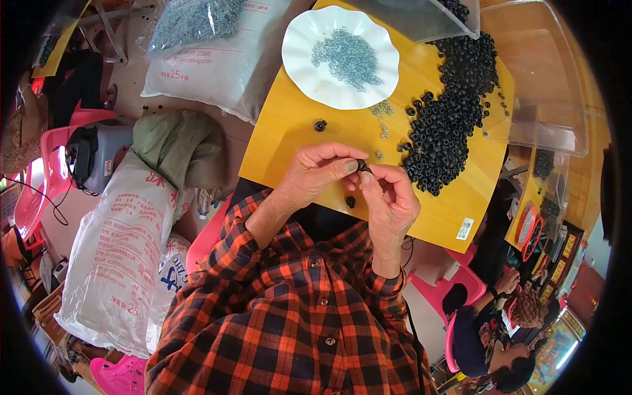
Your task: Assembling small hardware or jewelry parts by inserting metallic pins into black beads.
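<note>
Currently, both bare hands are above the near edge of the yellow table (276, 141), the landmark for this report. The left hand (316, 172) and right hand (394, 201) meet thumb and fingers on one small black piece (364, 166) (its shape is partly hidden by the fingertips); both grips are pinched on it, and which hand bears more of it cannot be told.

One loose black ring (320, 125) sits on the table beyond the left hand; another black ring (350, 202) lies at the table's near edge, between the hands. A heap of black rings (447, 125) crowds the table's right part, just past the right hand. At the table's far side stands a white scalloped plate (299, 79) bearing clear beads (349, 59); stray clear beads (383, 118) trail from it toward the right hand.

A clear plastic bin (408, 20) takes up the table's far right corner, and a clear tray (546, 85) overhangs its right edge. Printed white sacks (118, 243) and an olive cloth bag (184, 145) occupy the floor left of the table. A pink chair (454, 289) stands at its near right.
</note>
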Demonstrator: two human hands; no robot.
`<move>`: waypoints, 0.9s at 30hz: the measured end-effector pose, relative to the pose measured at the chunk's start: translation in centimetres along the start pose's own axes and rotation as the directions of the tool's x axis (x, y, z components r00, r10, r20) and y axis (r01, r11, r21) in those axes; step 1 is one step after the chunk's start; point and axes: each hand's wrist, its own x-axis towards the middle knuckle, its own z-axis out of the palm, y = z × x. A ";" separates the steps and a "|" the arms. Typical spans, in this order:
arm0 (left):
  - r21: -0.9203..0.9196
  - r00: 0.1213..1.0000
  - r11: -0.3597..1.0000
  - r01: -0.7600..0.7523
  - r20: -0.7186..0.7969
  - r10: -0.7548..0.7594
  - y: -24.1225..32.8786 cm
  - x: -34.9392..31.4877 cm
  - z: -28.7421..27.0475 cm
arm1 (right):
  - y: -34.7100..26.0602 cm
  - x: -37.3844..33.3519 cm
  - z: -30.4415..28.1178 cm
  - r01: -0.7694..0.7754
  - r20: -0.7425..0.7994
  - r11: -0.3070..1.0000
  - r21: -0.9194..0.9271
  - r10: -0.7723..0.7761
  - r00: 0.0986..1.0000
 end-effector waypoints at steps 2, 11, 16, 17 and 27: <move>-0.014 1.000 1.000 0.000 0.001 0.000 0.0 0.0 0.0 | 0.0 0.0 0.0 -0.005 0.002 1.000 -0.001 0.005 1.000; 0.031 1.000 0.999 -0.019 -0.016 0.020 0.0 0.0 0.2 | 0.2 -0.1 0.1 -0.036 0.002 0.997 0.074 0.036 0.999; 0.050 0.999 0.998 -0.033 -0.008 0.033 -0.2 0.1 0.1 | 0.2 -0.1 0.2 -0.060 0.001 0.992 0.110 0.060 0.998; 0.049 0.999 0.998 -0.032 -0.003 0.032 -0.2 0.1 0.0 | 0.2 -0.1 0.1 -0.060 0.001 0.992 0.110 0.060 0.998; 0.090 0.999 0.995 -0.039 0.004 0.039 -0.2 0.0 -0.1 | 0.1 0.2 0.0 -0.108 0.051 0.967 0.231 0.099 0.994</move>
